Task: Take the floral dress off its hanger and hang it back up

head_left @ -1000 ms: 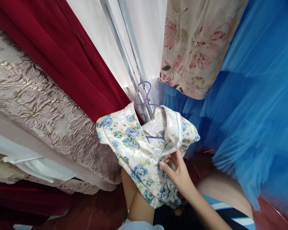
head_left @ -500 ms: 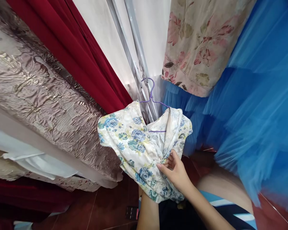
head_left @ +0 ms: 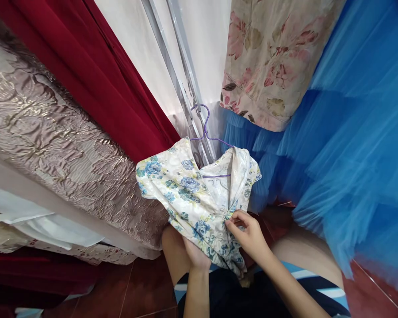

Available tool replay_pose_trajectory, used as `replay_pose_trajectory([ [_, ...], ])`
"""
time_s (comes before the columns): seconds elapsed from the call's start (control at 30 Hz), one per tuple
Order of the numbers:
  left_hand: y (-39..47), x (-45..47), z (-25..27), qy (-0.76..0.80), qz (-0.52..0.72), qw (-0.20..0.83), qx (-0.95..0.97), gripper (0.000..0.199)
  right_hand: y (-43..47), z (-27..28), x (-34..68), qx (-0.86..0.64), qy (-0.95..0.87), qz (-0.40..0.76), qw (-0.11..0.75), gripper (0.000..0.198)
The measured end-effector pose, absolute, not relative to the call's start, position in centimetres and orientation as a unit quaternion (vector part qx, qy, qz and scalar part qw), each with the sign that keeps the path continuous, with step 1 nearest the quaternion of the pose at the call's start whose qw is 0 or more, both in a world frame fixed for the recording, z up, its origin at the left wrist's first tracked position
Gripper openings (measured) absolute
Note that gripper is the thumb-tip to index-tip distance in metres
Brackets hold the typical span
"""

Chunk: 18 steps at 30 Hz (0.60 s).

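Observation:
A short-sleeved white floral top with blue roses and a crossed V neckline hangs on a purple wire hanger. At the base of the neckline, my right hand pinches the fabric between thumb and fingertips, the cloth bunching there. Beneath the lower left of the top is my left hand, palm against the cloth. Its fingers are hidden behind the fabric. The hanger's hook lies over grey metal bars.
A red cloth and a pinkish embossed fabric hang on the left. A pink-flowered garment and blue tulle hang on the right. My bare knees flank the top, above the red tiled floor.
My right thumb and fingers have closed on the fabric at the neckline. My left hand now shows more at the top's lower edge, and my left knee has come into view.

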<state>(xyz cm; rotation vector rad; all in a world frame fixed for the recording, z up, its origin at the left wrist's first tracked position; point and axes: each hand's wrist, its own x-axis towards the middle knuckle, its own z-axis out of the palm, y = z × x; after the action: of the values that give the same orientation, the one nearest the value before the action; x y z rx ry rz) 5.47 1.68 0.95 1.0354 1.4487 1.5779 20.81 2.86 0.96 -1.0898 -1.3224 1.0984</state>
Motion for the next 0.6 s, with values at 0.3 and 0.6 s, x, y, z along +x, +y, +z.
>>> replay_pose_trajectory([
  [0.3, 1.0, 5.6, -1.1, 0.553, 0.538, 0.453, 0.447, 0.070, 2.7, 0.8, 21.1, -0.437, -0.545, 0.495, 0.516, 0.017],
  [0.6, 0.9, 5.6, -0.1, 0.575, 0.517, 0.330, 0.541, 0.055, 2.6, 1.5, 20.9, -0.518, -0.618, 0.392, 0.443, 0.003],
])
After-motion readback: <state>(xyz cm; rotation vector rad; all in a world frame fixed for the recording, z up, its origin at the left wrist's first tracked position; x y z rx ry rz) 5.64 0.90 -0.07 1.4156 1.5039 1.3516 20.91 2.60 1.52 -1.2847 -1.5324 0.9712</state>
